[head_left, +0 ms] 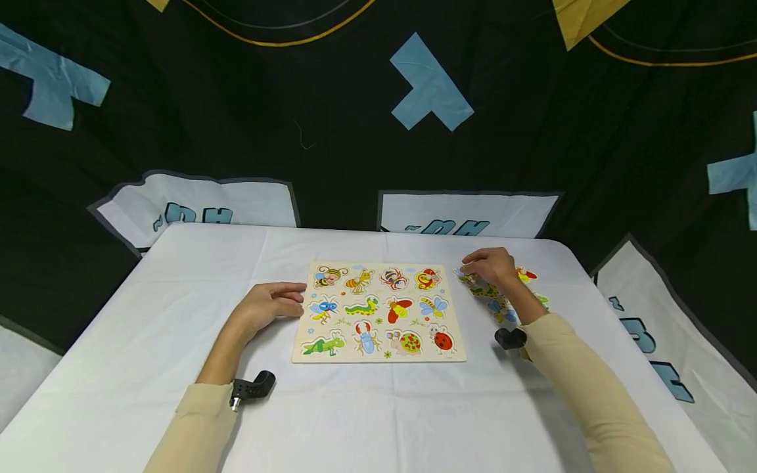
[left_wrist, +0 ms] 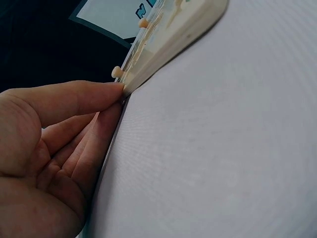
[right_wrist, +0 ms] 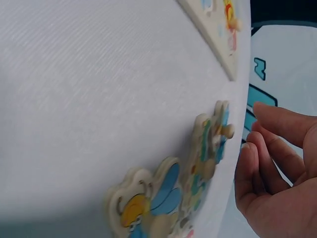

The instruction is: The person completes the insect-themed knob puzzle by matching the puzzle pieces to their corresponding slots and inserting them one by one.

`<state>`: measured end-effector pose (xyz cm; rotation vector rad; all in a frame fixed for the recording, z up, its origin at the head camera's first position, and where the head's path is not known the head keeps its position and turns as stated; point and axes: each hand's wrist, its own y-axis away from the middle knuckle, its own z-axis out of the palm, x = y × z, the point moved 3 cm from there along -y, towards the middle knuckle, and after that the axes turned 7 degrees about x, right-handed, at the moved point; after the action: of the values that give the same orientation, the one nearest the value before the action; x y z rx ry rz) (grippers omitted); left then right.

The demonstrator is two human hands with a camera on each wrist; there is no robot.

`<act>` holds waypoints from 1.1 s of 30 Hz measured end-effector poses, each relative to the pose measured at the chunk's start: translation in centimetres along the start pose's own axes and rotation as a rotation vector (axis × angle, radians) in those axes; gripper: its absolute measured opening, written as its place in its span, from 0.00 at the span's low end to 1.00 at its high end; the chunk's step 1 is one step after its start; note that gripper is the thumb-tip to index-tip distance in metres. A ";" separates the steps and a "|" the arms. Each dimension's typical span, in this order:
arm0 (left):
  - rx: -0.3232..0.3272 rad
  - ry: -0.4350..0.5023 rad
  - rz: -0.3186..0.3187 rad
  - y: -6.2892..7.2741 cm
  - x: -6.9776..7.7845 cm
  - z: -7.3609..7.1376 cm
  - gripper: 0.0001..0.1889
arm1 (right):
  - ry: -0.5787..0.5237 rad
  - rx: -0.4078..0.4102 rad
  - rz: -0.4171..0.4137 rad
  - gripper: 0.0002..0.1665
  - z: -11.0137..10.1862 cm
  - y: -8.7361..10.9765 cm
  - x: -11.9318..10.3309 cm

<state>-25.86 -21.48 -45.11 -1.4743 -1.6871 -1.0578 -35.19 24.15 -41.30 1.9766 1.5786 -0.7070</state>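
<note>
A wooden insect puzzle board (head_left: 378, 378) lies flat on the table, its rows of coloured bugs facing up. My left hand (head_left: 266, 305) touches the board's left edge with extended thumb and fingers. In the left wrist view, small wooden knobs (left_wrist: 117, 72) stand up from the board near the thumb. Beyond the board's right side, my right hand (head_left: 495, 268) hovers over a group of loose knobbed puzzle pieces (head_left: 501, 310), partly hiding them. The right wrist view shows its fingers loosely bent with nothing between them, beside a blue-winged bee piece (right_wrist: 168, 191).
A white cloth (head_left: 355, 420) covers the table. Behind hangs a black backdrop (head_left: 331, 151) with blue tape shapes. More loose pieces, including a red-winged one (head_left: 524, 274), lie right of my right hand. Dark wrist cameras (head_left: 254, 385) sit on both arms.
</note>
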 end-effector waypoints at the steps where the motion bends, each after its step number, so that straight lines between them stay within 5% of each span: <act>1: 0.003 0.000 -0.002 0.0 0.0 0.0 0.33 | 0.001 0.003 0.003 0.21 0.0 0.0 0.2; 33: 0.008 0.017 0.001 -0.2 -0.4 -0.1 0.32 | -0.064 -0.041 0.001 0.21 1.4 -0.4 2.8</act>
<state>-25.96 -21.73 -45.43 -1.4571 -1.6771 -1.0590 -35.21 25.35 -44.24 1.9064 1.5427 -0.7248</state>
